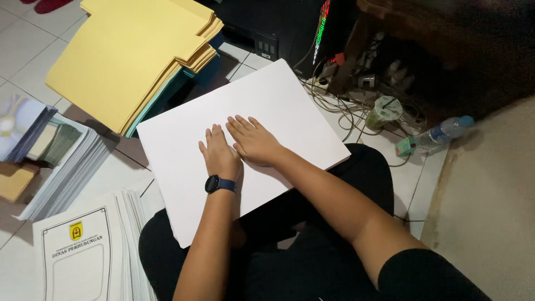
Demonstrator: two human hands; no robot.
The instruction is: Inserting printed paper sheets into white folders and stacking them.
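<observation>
Head view looks down on a person seated on a tiled floor in dark clothing, with a large white sheet of board resting across the lap and reaching out over the tiles. Both hands lie palm-down on the sheet, side by side and touching at the edges. The left hand, with a dark watch on its wrist, is spread flat with fingers slightly apart, gripping nothing. The right hand is likewise flat and open, fingers fanned toward the far edge of the sheet, holding nothing.

Just beyond the sheet's far left corner sits a thick stack of yellow folders, piled on something teal whose kind cannot be told. To the left lie fanned stacks of printed paper, and near the lower left a pile of white printed covers with a framed border and a small yellow emblem.

On the right, near a tangle of cables, stands a clear plastic cup with a sealed lid and a straw; its contents look greenish. Just beside it a plastic bottle lies on its side, blue cap on, and its fill cannot be told.
</observation>
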